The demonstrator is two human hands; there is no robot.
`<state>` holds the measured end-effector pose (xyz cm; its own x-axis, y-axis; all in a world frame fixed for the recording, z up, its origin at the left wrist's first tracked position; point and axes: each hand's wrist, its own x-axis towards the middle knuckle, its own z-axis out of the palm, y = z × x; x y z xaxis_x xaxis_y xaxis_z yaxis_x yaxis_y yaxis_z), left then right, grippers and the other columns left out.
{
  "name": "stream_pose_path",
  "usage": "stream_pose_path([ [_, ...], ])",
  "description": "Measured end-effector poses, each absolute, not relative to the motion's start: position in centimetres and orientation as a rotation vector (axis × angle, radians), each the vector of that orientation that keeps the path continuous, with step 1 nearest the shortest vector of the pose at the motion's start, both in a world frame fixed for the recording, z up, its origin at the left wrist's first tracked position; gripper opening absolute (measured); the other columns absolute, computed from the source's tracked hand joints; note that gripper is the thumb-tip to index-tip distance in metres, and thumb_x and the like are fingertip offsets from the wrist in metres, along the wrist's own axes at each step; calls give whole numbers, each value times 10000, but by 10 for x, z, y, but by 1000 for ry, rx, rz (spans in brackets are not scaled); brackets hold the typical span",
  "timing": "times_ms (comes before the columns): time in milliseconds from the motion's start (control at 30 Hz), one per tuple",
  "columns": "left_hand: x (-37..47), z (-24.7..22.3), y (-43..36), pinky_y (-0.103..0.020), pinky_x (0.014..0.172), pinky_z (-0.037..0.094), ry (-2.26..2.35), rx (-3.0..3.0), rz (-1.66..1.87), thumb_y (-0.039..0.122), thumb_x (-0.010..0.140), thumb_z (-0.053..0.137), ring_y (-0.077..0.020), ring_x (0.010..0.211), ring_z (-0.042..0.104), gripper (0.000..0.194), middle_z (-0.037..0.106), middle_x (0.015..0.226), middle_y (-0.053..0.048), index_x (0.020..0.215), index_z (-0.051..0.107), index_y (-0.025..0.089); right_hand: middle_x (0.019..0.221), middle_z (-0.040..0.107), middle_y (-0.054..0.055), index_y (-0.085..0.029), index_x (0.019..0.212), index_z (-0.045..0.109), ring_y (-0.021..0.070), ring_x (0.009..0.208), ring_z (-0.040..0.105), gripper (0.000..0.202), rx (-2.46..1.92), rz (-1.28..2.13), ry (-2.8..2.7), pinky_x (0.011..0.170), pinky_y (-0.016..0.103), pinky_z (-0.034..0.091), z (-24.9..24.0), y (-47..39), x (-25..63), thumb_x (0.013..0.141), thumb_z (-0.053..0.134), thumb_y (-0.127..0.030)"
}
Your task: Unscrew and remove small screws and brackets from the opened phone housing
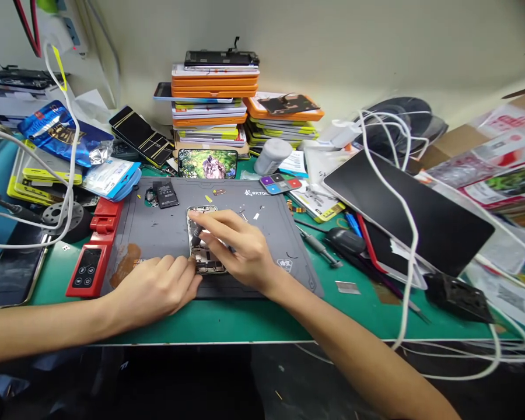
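Clock positions centre on the opened phone point(206, 256), 12 toward the wall. A lane over bare mat point(151, 230) lies open at 9 o'clock, up to the red device point(86, 269). The left hand point(160, 286) obstructs 8 o'clock; the right hand point(240, 248) and its forearm obstruct 3 to 4. A battery point(168, 195) stands in the way at 10:30. The lit phone point(207, 164) and stacked boxes point(210, 111) block 12.
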<state>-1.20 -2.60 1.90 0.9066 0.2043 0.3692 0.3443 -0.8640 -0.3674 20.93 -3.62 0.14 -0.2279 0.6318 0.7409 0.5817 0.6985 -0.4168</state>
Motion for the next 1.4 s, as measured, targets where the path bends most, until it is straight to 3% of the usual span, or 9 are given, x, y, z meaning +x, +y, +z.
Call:
stream_pose_path([
  [67,-13,32,-24,-333,495,368,-413,-2644,-447,209,1052,520,-163,528,563,337,529,614,19,718,559,199,1132,760,56,-266,1487,610,138,992,721,474,-937,69,-1914,872,286,628,1,-36,209,1038,571,-118],
  [133,-16,44,-18,-336,488,328,-468,-2609,-432,229,1055,533,-163,511,551,375,519,592,19,681,517,213,1123,756,59,-260,1500,597,147,990,716,473,-948,64,-1927,864,296,631,1,-36,208,1041,584,-146],
  [300,-34,68,27,-298,461,202,-773,-2671,-153,315,1089,476,-162,566,594,286,646,742,-23,883,629,189,1060,744,41,-279,1500,599,142,948,702,450,-1007,44,-1966,819,287,627,1,-37,208,1060,575,-188],
  [400,-44,79,57,-287,501,278,-819,-2758,-60,326,1076,506,-188,727,659,211,712,984,-70,1031,673,205,1031,738,35,-283,1491,605,148,947,698,448,-1025,28,-1971,814,296,625,1,-38,209,1055,587,-185],
  [467,-47,81,68,-283,523,309,-813,-2811,-12,322,1059,544,-191,758,663,173,708,1036,-62,1044,684,221,1057,743,43,-271,1495,598,157,979,700,458,-1018,27,-1975,822,305,629,1,-38,209,1049,592,-168],
  [767,-43,66,71,-285,491,201,-708,-2777,114,218,1040,517,-152,718,629,194,651,943,-54,936,679,190,1164,754,59,-288,1560,518,173,1055,716,541,-1018,39,-1987,858,323,650,0,-38,210,1042,588,-149],
  [933,-43,65,76,-297,468,181,-659,-2745,95,261,1062,487,-136,669,618,268,648,932,-53,925,706,189,1156,757,50,-290,1562,513,163,1031,717,534,-1015,40,-1983,850,309,652,2,-38,210,1050,576,-152],
  [1133,-42,63,72,-299,464,157,-650,-2705,144,260,1090,422,-101,554,503,350,642,937,-61,869,677,165,1148,763,58,-248,1525,549,163,1025,720,488,-1004,28,-1983,845,306,652,4,-38,210,1049,573,-143],
  [1400,-41,60,73,-303,486,144,-712,-2754,185,249,1080,462,-109,544,464,301,644,959,-69,932,707,157,1168,778,85,-177,1476,591,176,1042,723,452,-1001,-1,-1988,846,308,651,5,-38,211,1028,597,-122],
])
